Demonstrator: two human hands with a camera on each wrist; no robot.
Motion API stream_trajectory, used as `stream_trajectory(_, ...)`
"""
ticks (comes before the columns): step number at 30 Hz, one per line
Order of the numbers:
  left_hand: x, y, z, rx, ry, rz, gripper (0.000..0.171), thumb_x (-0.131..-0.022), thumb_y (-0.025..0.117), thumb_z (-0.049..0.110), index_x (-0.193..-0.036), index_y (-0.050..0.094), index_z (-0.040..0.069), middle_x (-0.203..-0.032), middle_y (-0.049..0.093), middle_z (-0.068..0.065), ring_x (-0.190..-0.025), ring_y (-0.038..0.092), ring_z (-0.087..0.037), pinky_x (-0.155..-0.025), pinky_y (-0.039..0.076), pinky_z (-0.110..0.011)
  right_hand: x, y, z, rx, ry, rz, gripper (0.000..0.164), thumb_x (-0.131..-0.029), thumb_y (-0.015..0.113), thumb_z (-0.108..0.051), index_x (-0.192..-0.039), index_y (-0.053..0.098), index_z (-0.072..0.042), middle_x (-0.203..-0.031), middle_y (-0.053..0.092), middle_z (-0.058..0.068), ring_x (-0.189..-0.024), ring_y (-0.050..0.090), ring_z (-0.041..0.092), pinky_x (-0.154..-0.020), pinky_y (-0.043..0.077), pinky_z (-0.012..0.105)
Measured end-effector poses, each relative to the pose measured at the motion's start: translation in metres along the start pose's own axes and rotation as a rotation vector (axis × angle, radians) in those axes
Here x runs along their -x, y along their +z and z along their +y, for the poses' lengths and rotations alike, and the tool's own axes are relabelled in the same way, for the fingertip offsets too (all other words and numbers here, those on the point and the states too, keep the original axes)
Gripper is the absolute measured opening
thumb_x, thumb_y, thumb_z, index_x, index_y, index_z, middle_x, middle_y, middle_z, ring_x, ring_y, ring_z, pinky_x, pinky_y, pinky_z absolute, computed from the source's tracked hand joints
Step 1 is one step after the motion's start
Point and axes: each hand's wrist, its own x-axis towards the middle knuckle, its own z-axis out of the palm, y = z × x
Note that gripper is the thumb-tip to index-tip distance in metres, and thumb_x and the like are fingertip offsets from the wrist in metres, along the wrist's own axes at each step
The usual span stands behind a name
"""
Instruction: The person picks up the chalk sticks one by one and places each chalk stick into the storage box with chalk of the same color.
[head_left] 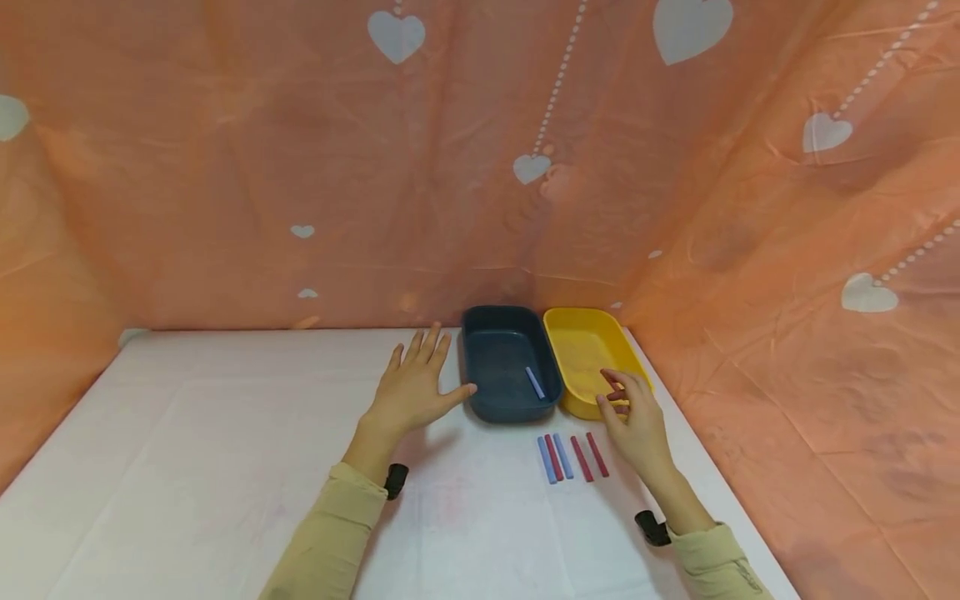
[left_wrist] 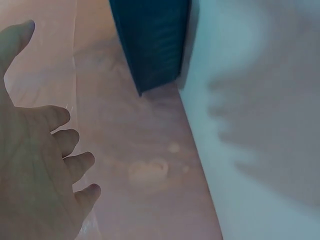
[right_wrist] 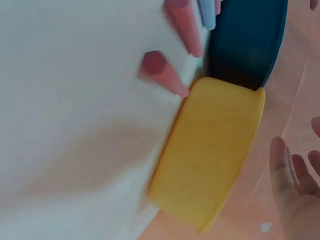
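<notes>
Khaki sleeves (head_left: 326, 533) lead to the left hand (head_left: 414, 389), splayed wide, and the right hand (head_left: 639, 425), loosely bent, both holding nothing.

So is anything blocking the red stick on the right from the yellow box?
Nothing shows on the table between the red stick and the yellow box. Only the box's near wall stands up, with the right hand above it.

"Where was the left hand (head_left: 412, 390)?"

"Spread near the dark blue tray (head_left: 498, 358), where one blue stick (head_left: 535, 382) lay."

"And the right hand (head_left: 639, 423)?"

"By the yellow tray (head_left: 585, 343), fingers bent. Three red sticks (head_left: 582, 459) and two blue sticks (head_left: 547, 460) lay on the white table (head_left: 202, 467)."
</notes>
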Motion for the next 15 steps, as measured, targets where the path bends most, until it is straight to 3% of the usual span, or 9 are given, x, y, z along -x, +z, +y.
stream_trajectory(3, -0.005, 0.006, 0.005, 0.002, 0.005, -0.026, 0.098, -0.097, 0.054, 0.068, -0.166, 0.020, 0.006, -0.175, 0.005, -0.011, -0.160, 0.012, -0.037, -0.126, 0.010, -0.061, 0.005, -0.004, 0.005, -0.035, 0.055, -0.016, 0.045, -0.091, 0.073, 0.006, -0.134, 0.062, 0.005, -0.120, 0.064, 0.022, -0.090, 0.069, 0.033, -0.078, 0.050, 0.007)
stream_trajectory(5, -0.008, 0.011, 0.007, -0.006, 0.006, -0.042, 0.099, -0.097, 0.053, 0.070, -0.167, 0.019, 0.007, -0.175, 0.006, -0.010, -0.160, 0.011, -0.036, -0.126, 0.010, -0.060, 0.009, -0.005, 0.008, -0.049, 0.086, -0.023, 0.045, -0.090, 0.074, 0.007, -0.133, 0.062, 0.006, -0.117, 0.065, 0.022, -0.088, 0.070, 0.034, -0.076, 0.048, 0.004)
stream_trajectory(10, -0.015, 0.020, 0.013, -0.021, 0.020, -0.056, 0.100, -0.096, 0.054, 0.070, -0.166, 0.022, 0.007, -0.174, 0.011, -0.011, -0.160, 0.012, -0.036, -0.126, 0.012, -0.060, 0.017, -0.007, 0.010, -0.082, 0.192, -0.077, 0.036, -0.091, 0.073, 0.006, -0.126, 0.066, 0.006, -0.115, 0.067, 0.021, -0.087, 0.071, 0.032, -0.069, 0.054, 0.010)
stream_trajectory(15, -0.018, 0.027, 0.018, -0.018, 0.021, -0.089, 0.100, -0.095, 0.055, 0.070, -0.166, 0.024, 0.007, -0.174, 0.011, -0.012, -0.160, 0.012, -0.037, -0.127, 0.011, -0.059, 0.023, -0.006, 0.015, -0.086, 0.332, -0.189, 0.028, -0.094, 0.071, 0.003, -0.121, 0.068, 0.006, -0.116, 0.067, 0.021, -0.083, 0.072, 0.023, -0.065, 0.058, 0.019)
